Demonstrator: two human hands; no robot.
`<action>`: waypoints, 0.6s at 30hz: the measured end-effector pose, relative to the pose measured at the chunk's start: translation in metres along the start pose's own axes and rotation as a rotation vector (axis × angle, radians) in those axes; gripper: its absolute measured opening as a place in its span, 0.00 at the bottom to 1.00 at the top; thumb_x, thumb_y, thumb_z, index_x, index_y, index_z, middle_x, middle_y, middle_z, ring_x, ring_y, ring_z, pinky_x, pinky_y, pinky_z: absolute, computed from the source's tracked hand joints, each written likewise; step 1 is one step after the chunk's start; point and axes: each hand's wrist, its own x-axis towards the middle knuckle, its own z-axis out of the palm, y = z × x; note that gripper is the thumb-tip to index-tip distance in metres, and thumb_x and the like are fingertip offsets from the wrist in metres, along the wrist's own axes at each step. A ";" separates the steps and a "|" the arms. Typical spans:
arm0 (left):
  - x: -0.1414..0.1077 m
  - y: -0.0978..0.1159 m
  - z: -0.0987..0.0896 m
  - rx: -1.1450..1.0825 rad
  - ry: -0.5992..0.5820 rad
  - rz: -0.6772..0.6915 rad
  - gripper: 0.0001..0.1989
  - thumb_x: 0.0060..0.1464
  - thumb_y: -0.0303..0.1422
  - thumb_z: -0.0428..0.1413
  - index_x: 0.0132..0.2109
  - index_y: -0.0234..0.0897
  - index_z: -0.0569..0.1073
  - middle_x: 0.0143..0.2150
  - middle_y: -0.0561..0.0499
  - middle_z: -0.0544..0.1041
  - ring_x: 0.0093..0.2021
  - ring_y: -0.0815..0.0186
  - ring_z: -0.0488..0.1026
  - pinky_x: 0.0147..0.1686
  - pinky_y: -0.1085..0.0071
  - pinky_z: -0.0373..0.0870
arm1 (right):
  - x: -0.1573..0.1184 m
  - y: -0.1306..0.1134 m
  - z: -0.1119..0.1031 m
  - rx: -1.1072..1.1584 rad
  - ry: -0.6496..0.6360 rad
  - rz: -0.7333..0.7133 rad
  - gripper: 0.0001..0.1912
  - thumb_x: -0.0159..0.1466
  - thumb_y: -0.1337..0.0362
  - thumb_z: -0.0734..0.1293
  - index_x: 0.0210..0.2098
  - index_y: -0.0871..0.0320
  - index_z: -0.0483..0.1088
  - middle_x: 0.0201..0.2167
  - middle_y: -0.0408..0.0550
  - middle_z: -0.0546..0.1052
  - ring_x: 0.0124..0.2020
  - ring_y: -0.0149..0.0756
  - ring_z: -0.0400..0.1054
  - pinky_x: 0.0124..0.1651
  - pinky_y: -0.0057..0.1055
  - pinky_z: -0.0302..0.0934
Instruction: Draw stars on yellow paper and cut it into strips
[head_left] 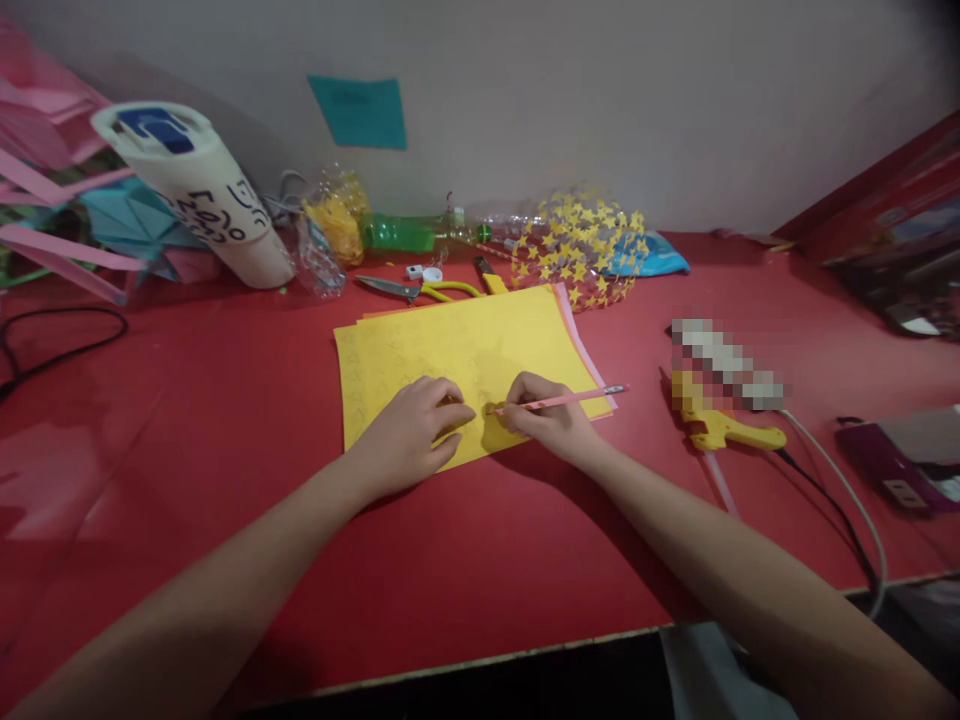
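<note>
A yellow sheet of paper [510, 340] lies on top of a few orange and pink sheets on the red table. Faint pencil marks cover its left part and middle. My left hand [412, 430] rests on the lower part of the sheet, fingers apart and holding nothing. To its right, my right hand [547, 415] is closed round a pink pencil [577, 397]. The pencil's tip is at the paper near the middle, and its eraser end points right. Whether the tip touches the paper, I cannot tell.
Behind the paper are scissors [450, 291], a yellow cutter [491, 277], a green bottle [405, 233] and star-patterned clear wrap [577, 245]. A white tumbler [217, 210] stands at the left. On the right lie a yellow glue gun [727, 430], a blurred power strip [724, 362] and cables.
</note>
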 end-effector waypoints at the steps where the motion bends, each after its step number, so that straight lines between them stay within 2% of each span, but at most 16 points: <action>1: 0.000 0.000 0.000 0.001 -0.003 -0.001 0.11 0.61 0.29 0.49 0.44 0.37 0.75 0.43 0.45 0.71 0.43 0.58 0.68 0.43 0.59 0.67 | 0.000 0.000 0.000 0.007 0.008 0.008 0.08 0.54 0.62 0.65 0.23 0.55 0.61 0.17 0.37 0.65 0.20 0.27 0.57 0.23 0.27 0.51; 7: 0.000 0.000 -0.001 0.009 -0.008 -0.004 0.10 0.60 0.29 0.49 0.44 0.39 0.74 0.43 0.46 0.71 0.43 0.59 0.68 0.44 0.59 0.67 | 0.000 -0.001 0.001 0.013 0.027 0.021 0.08 0.56 0.62 0.65 0.24 0.55 0.61 0.17 0.38 0.65 0.20 0.27 0.58 0.23 0.27 0.51; 18: 0.000 0.000 -0.001 0.010 -0.006 -0.002 0.11 0.60 0.29 0.49 0.45 0.36 0.75 0.43 0.44 0.71 0.43 0.58 0.68 0.43 0.59 0.67 | 0.003 -0.002 0.000 -0.009 0.036 0.010 0.09 0.53 0.61 0.65 0.22 0.55 0.59 0.16 0.36 0.63 0.18 0.26 0.56 0.22 0.26 0.49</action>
